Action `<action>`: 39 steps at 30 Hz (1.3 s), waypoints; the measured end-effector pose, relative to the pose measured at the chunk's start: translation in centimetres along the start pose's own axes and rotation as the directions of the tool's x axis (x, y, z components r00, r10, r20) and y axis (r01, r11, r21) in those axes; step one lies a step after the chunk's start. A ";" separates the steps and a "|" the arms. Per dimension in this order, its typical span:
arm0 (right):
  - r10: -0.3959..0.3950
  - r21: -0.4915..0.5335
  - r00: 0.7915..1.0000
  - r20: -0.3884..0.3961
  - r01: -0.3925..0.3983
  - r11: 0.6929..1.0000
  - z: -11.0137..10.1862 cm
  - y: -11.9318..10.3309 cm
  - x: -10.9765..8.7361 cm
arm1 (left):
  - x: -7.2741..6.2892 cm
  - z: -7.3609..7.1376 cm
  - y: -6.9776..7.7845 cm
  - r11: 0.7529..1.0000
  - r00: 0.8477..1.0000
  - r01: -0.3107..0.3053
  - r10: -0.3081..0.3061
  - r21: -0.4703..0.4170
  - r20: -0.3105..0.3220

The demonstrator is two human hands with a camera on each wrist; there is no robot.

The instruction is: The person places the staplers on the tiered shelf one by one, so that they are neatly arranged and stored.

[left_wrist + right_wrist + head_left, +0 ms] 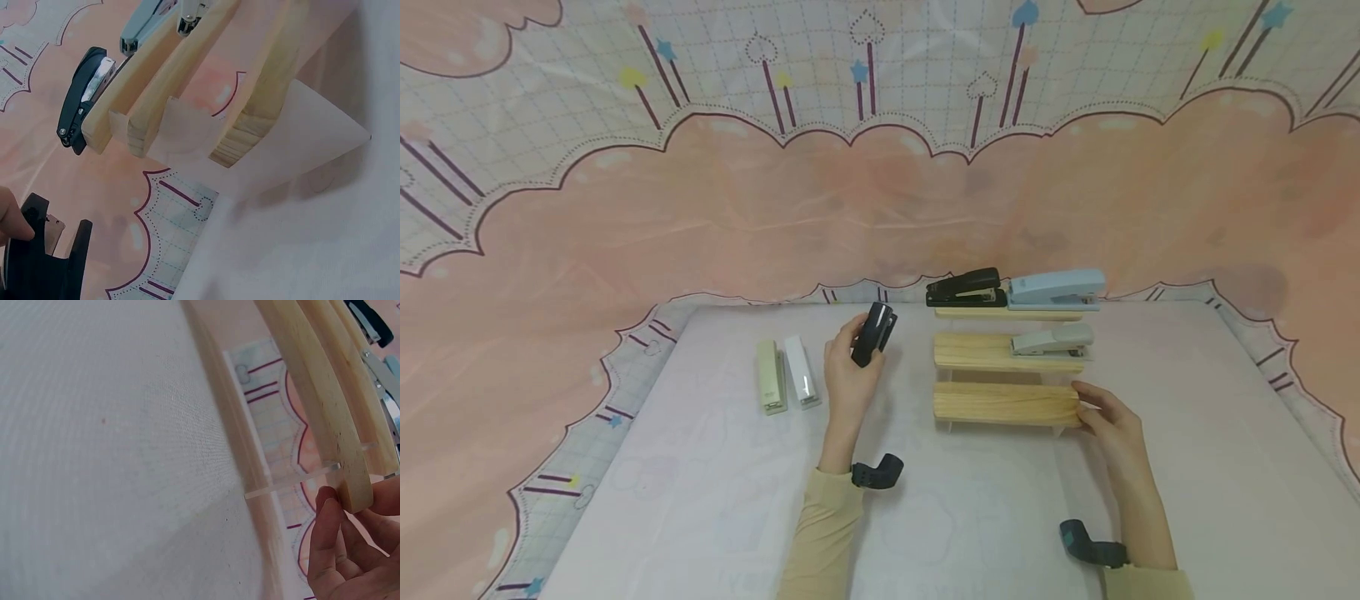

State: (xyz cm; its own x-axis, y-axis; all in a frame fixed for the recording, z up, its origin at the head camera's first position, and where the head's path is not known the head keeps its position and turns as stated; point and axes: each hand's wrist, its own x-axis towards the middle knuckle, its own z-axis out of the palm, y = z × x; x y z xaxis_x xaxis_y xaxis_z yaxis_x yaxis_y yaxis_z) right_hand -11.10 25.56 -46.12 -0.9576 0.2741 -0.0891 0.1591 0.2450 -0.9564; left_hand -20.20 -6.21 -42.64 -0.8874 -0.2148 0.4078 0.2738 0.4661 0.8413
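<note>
In the head view my left hand (852, 367) grips a black stapler (874, 333), held left of a three-tier wooden stand. My right hand (1112, 429) pinches the right end of the stand's lowest board (1006, 404); the right wrist view shows thumb and fingers on either side of that board's end (353, 481). A second black stapler (964, 287) and a light blue stapler (1056, 289) sit side by side on the top board (1007, 315). On the right half of the middle board (972, 352) rests a pale grey stapler (1052, 340).
Left of my left hand, a yellow-green stapler (771, 377) and a white stapler (802, 372) lie next to each other on the white table (700, 500). A patterned cloth (775, 208) hangs behind the table. Clear supports (287, 481) hold up the boards.
</note>
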 end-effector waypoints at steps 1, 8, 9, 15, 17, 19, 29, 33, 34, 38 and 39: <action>0.002 0.000 1.000 -0.001 -0.002 1.000 0.0 0.0 0.0 | 0.0 0.0 0.1 1.000 1.000 -0.007 0.007 -0.001 0.002; 0.007 -0.002 1.000 0.007 -0.007 1.000 -0.1 0.2 0.2 | -0.2 0.1 0.6 0.999 0.999 -0.035 0.035 -0.001 0.014; 0.009 -0.002 1.000 0.008 -0.009 1.000 -0.1 0.2 0.2 | -0.2 0.1 0.6 0.999 0.999 -0.040 0.040 0.001 0.014; 0.018 0.002 1.000 0.010 -0.018 1.000 -0.1 0.3 0.3 | -0.4 0.2 1.0 0.998 0.998 -0.061 0.060 0.031 0.032; 0.019 0.006 1.000 0.010 -0.019 1.000 -0.1 0.4 0.3 | -0.4 0.2 1.2 0.997 0.997 -0.068 0.066 0.044 0.043; 0.016 0.013 1.000 0.010 -0.017 1.000 -0.1 0.4 0.3 | -0.5 0.2 1.3 0.995 0.996 -0.080 0.077 0.057 0.055; 0.009 0.018 1.000 0.007 -0.009 1.000 -0.1 0.4 0.3 | -0.5 -0.1 1.8 0.969 0.977 -0.200 0.186 0.145 0.105; 0.008 0.016 1.000 0.006 -0.008 1.000 -0.1 0.4 0.3 | -0.6 -0.2 2.0 0.956 0.967 -0.239 0.217 0.170 0.136; 0.007 0.015 1.000 0.006 -0.008 1.000 -0.1 0.4 0.3 | -0.6 -0.2 2.1 0.953 0.964 -0.246 0.222 0.176 0.147; 0.003 0.010 1.000 0.003 -0.003 1.000 -0.1 0.4 0.3 | -0.8 -0.2 2.4 0.945 0.954 -0.267 0.231 0.191 0.190; 0.001 0.011 1.000 0.002 -0.001 1.000 -0.1 0.4 0.3 | -0.8 -0.1 2.5 0.942 0.951 -0.275 0.236 0.195 0.199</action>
State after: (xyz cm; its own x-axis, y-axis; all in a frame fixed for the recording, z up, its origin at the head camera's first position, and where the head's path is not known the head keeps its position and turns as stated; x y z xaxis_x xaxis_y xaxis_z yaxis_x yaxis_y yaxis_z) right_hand -11.31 25.82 -46.53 -0.9578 0.2726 -0.0909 0.1578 0.2346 -0.9592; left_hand -18.78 -5.00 -40.84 -0.8531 0.0762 0.5162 0.4292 0.6650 0.6112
